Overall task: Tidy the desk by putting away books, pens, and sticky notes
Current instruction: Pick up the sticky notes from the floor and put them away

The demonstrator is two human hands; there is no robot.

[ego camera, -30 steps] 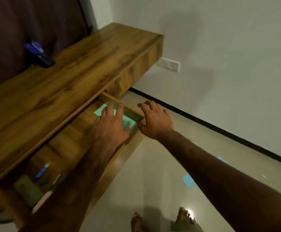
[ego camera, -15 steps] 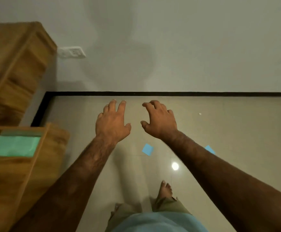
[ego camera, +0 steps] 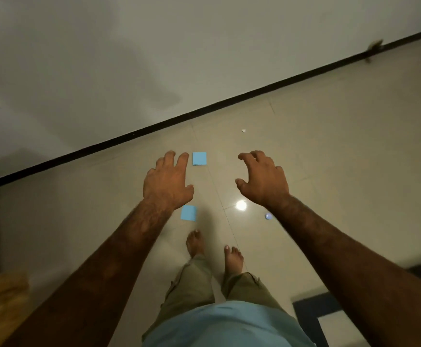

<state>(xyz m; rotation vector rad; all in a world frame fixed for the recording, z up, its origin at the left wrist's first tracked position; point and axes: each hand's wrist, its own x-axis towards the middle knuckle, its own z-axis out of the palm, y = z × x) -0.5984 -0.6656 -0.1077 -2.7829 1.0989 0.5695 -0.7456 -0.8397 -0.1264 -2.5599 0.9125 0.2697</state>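
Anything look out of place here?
Yes. Two blue sticky notes lie on the floor, seen beside the left hand: one near its fingertips, one near its wrist. A tiny white scrap lies nearer the wall.

1. The floor is shiny, light tiles.
2. One blue sticky note lies flat on it, nearer the wall.
3. A second blue sticky note lies just past two bare feet.
4. A tiny white bit lies farther off.
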